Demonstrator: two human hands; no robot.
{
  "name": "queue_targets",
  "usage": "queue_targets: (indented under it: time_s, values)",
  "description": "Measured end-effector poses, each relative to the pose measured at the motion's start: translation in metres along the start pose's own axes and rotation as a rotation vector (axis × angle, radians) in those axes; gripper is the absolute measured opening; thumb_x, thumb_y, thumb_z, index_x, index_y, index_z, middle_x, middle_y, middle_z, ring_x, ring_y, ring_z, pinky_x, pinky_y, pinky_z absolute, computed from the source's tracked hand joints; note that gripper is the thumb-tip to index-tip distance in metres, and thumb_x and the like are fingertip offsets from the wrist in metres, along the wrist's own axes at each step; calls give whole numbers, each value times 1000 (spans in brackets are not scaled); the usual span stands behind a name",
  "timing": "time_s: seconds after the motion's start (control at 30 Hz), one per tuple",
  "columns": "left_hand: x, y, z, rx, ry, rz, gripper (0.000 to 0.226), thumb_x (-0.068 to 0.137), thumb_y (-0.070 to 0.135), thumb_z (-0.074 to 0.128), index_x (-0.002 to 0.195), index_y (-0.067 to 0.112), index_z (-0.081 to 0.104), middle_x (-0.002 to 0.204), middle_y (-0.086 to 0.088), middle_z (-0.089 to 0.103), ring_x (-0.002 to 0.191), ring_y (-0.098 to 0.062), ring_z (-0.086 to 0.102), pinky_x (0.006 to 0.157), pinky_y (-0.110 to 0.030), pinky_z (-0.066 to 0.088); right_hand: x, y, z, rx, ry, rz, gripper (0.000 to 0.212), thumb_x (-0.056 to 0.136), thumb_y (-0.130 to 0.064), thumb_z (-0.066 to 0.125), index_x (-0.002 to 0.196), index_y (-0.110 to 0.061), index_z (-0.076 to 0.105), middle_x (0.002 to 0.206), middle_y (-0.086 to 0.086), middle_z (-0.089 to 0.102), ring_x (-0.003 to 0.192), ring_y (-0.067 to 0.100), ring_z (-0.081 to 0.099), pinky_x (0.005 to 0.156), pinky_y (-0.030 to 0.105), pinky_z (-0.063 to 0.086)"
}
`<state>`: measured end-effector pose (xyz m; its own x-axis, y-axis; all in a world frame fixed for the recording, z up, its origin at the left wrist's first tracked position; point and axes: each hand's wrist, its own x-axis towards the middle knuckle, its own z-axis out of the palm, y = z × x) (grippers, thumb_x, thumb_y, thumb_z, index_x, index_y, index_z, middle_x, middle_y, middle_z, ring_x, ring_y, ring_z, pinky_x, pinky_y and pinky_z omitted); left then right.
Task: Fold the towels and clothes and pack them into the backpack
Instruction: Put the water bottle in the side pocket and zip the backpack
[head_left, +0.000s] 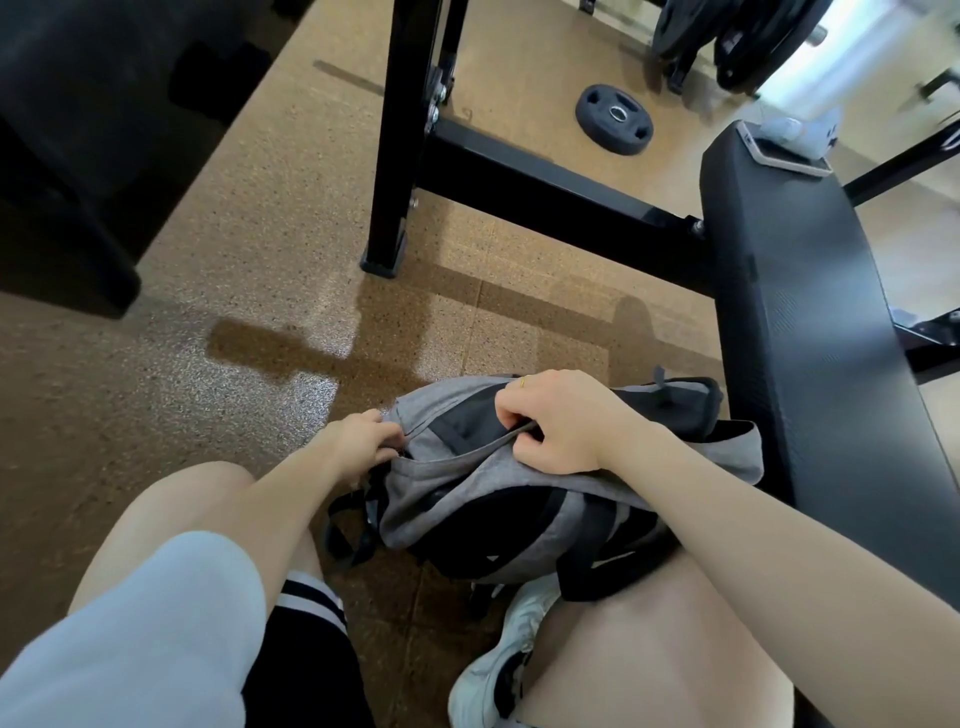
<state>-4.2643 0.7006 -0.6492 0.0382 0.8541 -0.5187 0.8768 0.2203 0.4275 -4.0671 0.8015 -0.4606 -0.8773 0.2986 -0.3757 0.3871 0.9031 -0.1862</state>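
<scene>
A grey and black backpack lies on the floor between my knees, leaning against the bench. My left hand pinches the fabric at the backpack's left end, by the zipper line. My right hand grips the dark edge of the bag's opening near its top, fingers curled round it. A pale folded cloth rests on the far end of the bench, partly blurred. Nothing of the bag's inside shows.
A black padded bench runs along the right. A black steel rack frame stands ahead on the speckled brown floor. A weight plate lies beyond it, more plates lean at the back right. Dark equipment fills the left.
</scene>
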Motion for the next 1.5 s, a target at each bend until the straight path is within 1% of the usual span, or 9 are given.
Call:
queue_targets:
  time_s: [0.17,0.4,0.6,0.7,0.77,0.87,1.3,1.4,1.5]
  values:
    - [-3,5,-5,112,-72,-27,30,98,31,38,120,15,49,122,-9,51,115,-28,50,88,-35,41,-2,0,0,0,9,5,13,66,-25,38,74,-16,45,69,-4,49,66,21,44,58,30,35]
    - [-33,33,-38,-290,180,-110,29,91,26,49,70,9,57,76,-9,63,76,-24,56,65,-30,40,-12,-3,-26,87,45,23,4,63,-19,39,66,-18,41,58,-7,41,58,15,36,58,36,41]
    - [-63,97,-84,-595,271,100,32,88,16,52,57,12,47,53,1,40,49,-10,34,51,-27,27,-28,-9,-66,230,-140,114,19,75,-5,49,66,-22,44,67,0,51,61,14,40,59,29,34]
    - [-79,115,-103,-894,279,194,29,86,21,53,58,15,55,48,5,35,47,-11,28,49,-28,20,-30,-15,-73,479,-268,179,10,89,-24,53,85,-15,56,79,-4,52,70,12,44,67,29,35]
    - [-87,122,-110,-908,338,212,29,89,19,53,61,10,57,46,6,36,45,-10,27,48,-27,20,-24,-16,-72,567,-104,259,27,85,-44,57,92,-18,56,81,-7,54,71,9,46,69,27,37]
    - [-95,124,-114,-878,424,199,30,91,15,52,64,4,58,42,9,37,41,-9,26,45,-22,21,-12,-19,-68,451,124,255,23,82,-38,66,97,-22,59,76,-12,53,68,3,47,68,21,38]
    - [-100,116,-116,-1165,467,249,44,97,41,35,81,10,63,67,1,62,64,-12,55,61,-22,44,-11,-30,-52,416,285,173,6,87,-17,61,83,-15,57,71,-7,55,60,2,45,56,14,36]
    - [-98,110,-110,-922,324,261,16,91,33,52,101,23,60,98,9,64,92,-5,58,80,-17,44,-17,-30,-45,459,341,233,10,89,-13,55,82,-21,55,71,-14,55,60,0,48,56,8,39]
    - [-94,112,-104,-489,186,267,26,88,28,60,112,32,51,105,18,58,93,8,53,75,-6,39,-23,-25,-48,523,404,304,6,87,-15,58,81,-17,59,70,-9,59,58,1,49,53,10,39]
